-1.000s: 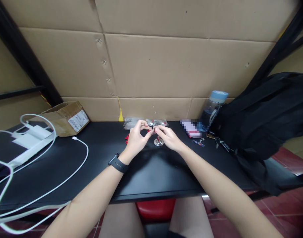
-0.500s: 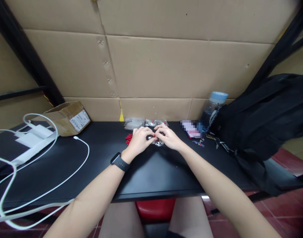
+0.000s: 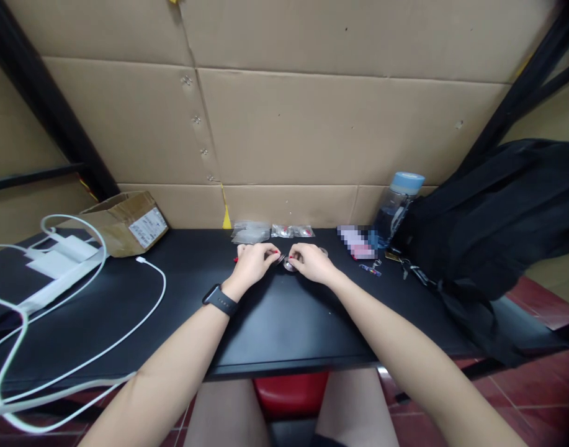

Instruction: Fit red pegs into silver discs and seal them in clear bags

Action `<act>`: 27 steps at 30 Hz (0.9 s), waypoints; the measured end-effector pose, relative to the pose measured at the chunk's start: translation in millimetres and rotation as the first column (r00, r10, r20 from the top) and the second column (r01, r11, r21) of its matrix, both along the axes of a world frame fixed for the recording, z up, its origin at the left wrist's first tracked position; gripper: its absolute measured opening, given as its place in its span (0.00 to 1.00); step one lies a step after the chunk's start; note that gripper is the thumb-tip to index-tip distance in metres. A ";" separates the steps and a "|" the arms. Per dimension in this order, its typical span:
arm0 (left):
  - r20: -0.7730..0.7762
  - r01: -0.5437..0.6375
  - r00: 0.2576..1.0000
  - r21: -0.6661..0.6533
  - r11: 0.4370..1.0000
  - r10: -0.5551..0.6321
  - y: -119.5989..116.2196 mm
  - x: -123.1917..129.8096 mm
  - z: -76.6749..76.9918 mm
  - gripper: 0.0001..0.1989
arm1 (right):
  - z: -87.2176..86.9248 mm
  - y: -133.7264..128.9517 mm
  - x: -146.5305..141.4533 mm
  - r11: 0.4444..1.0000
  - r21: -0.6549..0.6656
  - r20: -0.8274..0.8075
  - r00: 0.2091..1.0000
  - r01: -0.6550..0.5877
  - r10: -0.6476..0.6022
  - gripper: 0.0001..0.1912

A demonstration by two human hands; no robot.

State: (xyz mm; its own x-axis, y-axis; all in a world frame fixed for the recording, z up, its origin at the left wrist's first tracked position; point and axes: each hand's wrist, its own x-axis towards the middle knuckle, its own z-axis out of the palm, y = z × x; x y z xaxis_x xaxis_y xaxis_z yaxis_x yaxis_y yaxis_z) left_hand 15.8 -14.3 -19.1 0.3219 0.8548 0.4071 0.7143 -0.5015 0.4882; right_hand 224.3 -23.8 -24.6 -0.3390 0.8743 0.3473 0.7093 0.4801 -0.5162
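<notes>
My left hand (image 3: 255, 261), with a black watch on its wrist, is closed in a pinch on a small metal piece (image 3: 280, 258) with red at the fingertips. Just right of it, my right hand (image 3: 311, 261) is closed on a shiny round metal piece (image 3: 289, 265) with a bit of red. The exact shape of both pieces is too small to tell. Part of another metal ring (image 3: 324, 251) shows behind my right hand. Red material (image 3: 236, 259) peeks out left of my left hand. Clear bags (image 3: 250, 232) and small packets with red and silver items (image 3: 282, 231) lie behind.
The black table (image 3: 284, 316) carries an open cardboard box (image 3: 121, 226), white chargers and cables (image 3: 65, 257) at left. A bottle (image 3: 396, 208), a blurred pink item (image 3: 357, 241), a keychain (image 3: 370, 269) and a black backpack (image 3: 493, 211) are at right.
My hands have moved apart, my left hand to the left. A gap now shows between them, and the metal pieces are separate. My left hand covers more of the red material.
</notes>
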 end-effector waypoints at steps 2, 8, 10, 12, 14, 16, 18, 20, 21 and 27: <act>0.071 -0.014 0.997 -0.046 0.999 0.017 -1.1 2.8 0.6 0.07 | -1.5 0.3 -4.8 0.997 -0.072 -0.206 0.978 -0.037 0.022 0.03; 0.273 0.047 0.962 -0.168 0.985 0.001 -3.1 11.8 -4.2 0.07 | -10.0 1.2 -13.1 0.948 -0.294 -0.657 0.746 -0.120 -0.109 0.12; 0.301 0.072 0.953 -0.166 0.984 -0.019 -3.5 13.5 -6.4 0.07 | -8.9 0.4 -13.1 0.923 -0.334 -0.745 0.653 -0.190 -0.135 0.15; 0.313 0.088 0.949 -0.160 0.983 -0.034 -4.1 14.4 -7.4 0.07 | -5.2 -1.2 -11.6 0.888 -0.370 -0.789 0.597 -0.273 -0.146 0.15; 0.314 0.103 0.948 -0.157 0.982 -0.049 -4.9 14.8 -6.9 0.07 | -0.4 -3.1 -9.4 0.861 -0.397 -0.802 0.576 -0.319 -0.157 0.17; 0.301 0.119 0.951 -0.149 0.982 -0.070 -5.6 14.7 -5.0 0.07 | 3.2 -4.7 -7.2 0.843 -0.415 -0.806 0.568 -0.342 -0.166 0.19; 0.286 0.150 0.952 -0.136 0.979 -0.106 -5.5 12.4 -1.7 0.09 | 5.0 -5.2 -5.5 0.836 -0.413 -0.807 0.571 -0.362 -0.151 0.21; 0.232 0.194 0.959 -0.107 0.975 -0.165 -4.1 5.5 2.9 0.12 | 5.0 -4.4 -4.0 0.852 -0.391 -0.795 0.594 -0.348 -0.122 0.25; 0.172 0.190 0.969 -0.080 0.978 -0.174 -2.8 -0.3 5.4 0.13 | 4.8 -3.6 -3.2 0.866 -0.379 -0.782 0.613 -0.327 -0.111 0.26; -0.303 -0.168 0.933 0.111 0.980 0.194 10.0 -49.4 7.9 0.15 | 7.0 0.9 2.1 0.907 -0.348 -0.736 0.668 -0.236 -0.108 0.23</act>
State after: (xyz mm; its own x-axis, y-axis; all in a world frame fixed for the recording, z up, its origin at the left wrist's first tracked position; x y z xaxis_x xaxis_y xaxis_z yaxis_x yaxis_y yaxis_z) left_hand -33.6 -4.3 -11.2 0.2865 0.8785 0.3823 0.9060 -0.3782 0.1903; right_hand 226.4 -22.9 -17.6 -0.1884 0.9710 0.1472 -0.0034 0.1493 -0.9888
